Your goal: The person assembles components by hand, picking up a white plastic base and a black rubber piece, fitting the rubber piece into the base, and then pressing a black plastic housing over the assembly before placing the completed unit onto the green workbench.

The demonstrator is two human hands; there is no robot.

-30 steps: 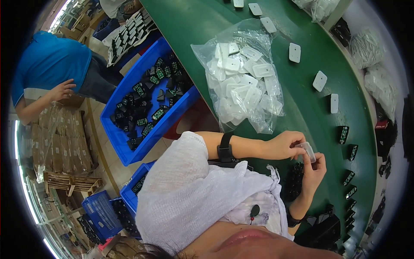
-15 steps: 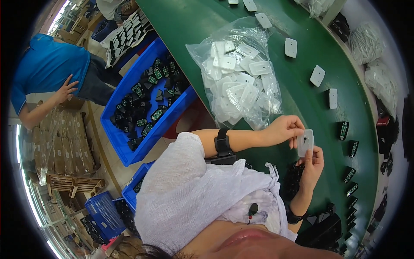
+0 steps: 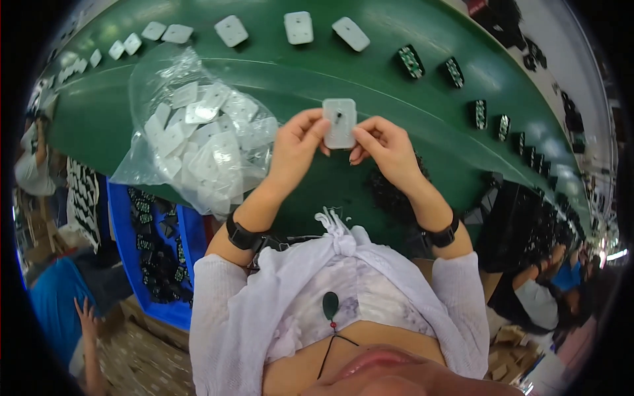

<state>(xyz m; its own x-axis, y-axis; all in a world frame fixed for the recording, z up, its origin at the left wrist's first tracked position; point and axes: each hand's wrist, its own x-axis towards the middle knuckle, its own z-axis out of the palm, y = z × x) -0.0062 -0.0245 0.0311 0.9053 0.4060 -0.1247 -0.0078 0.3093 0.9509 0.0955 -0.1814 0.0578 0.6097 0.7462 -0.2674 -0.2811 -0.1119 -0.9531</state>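
A translucent white plastic cover [image 3: 339,124] is held upright over the green table, a small dark piece showing at its upper middle. My left hand [image 3: 298,146] pinches its left edge between thumb and fingers. On the opposite edge, my right hand [image 3: 389,150] grips it the same way. Left of my left hand lies a clear plastic bag [image 3: 142,155] full of similar white covers [image 3: 211,158]. A heap of small black parts [image 3: 386,191] lies on the table, partly hidden behind my right forearm.
White covers [image 3: 298,28] and black pieces with green circuit boards [image 3: 411,61] line the table's [image 3: 297,79] far side. A blue bin [image 3: 125,237] of black parts stands at the left, near a person in blue [image 3: 59,297]. A black bag [image 3: 512,224] sits right.
My view has turned right, so the table's far edge now runs across the top. My left hand has moved onto the cover's left edge; my right hand keeps hold.
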